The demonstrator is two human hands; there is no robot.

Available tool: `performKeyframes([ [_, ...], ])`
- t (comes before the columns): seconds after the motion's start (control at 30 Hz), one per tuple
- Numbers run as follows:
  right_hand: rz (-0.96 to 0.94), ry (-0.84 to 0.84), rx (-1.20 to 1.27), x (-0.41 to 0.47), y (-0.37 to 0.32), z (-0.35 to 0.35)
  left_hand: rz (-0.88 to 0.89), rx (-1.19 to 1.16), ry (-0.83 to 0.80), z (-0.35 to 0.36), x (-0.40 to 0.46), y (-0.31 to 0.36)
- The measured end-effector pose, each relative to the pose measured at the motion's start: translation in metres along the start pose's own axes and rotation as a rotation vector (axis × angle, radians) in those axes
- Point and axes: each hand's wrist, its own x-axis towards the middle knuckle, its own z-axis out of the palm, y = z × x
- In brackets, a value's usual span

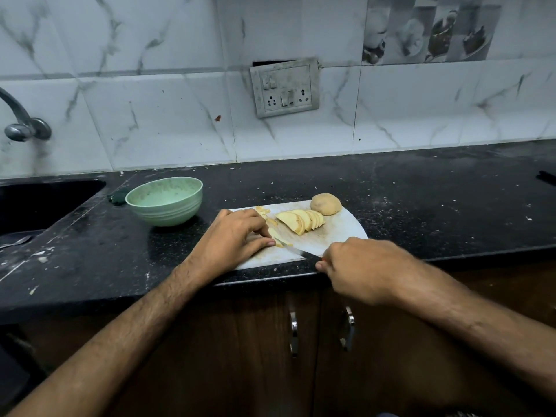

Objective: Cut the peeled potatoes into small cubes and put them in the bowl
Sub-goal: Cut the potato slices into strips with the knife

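Left hand [237, 233] pinning potato strips [278, 237] to the cutting board [340, 233] for dicing, right hand [358, 266] grip wrapped round the knife [296, 251], sliced potato [302, 221] just right, green bowl [165, 201] far-left on the counter [421, 191].

tap [25, 120] on wall | switchboard [284, 87] | sink [45, 203] | cabinet handles [294, 329]

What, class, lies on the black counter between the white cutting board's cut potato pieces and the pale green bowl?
Nothing visible. The cut potato pieces sit on the white cutting board, and bare black counter separates it from the pale green bowl. Only the left hand covers them.
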Motion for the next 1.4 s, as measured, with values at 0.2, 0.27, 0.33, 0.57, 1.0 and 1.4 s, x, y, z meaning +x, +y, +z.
performKeyframes([
  [0.2, -0.002, -0.023, -0.066, -0.004, 0.023, -0.015, -0.003, -0.027, -0.016, -0.004, -0.002, 0.006],
  [0.27, -0.012, -0.008, -0.059, 0.001, 0.024, -0.011, -0.011, -0.02, -0.022, -0.004, -0.004, 0.008],
  [0.33, -0.011, 0.017, -0.071, 0.008, 0.023, -0.008, -0.024, 0.002, -0.038, -0.005, -0.005, 0.009],
  [0.57, 0.042, 0.056, -0.093, 0.017, 0.027, -0.011, -0.045, 0.042, -0.133, -0.004, -0.002, 0.003],
  [1.0, 0.029, 0.166, 0.026, 0.022, 0.014, 0.009, -0.03, -0.035, -0.069, -0.011, -0.009, 0.0],
  [1.4, -0.031, 0.248, -0.159, 0.027, -0.011, 0.017, -0.005, -0.224, -0.08, -0.01, -0.012, -0.012],
])
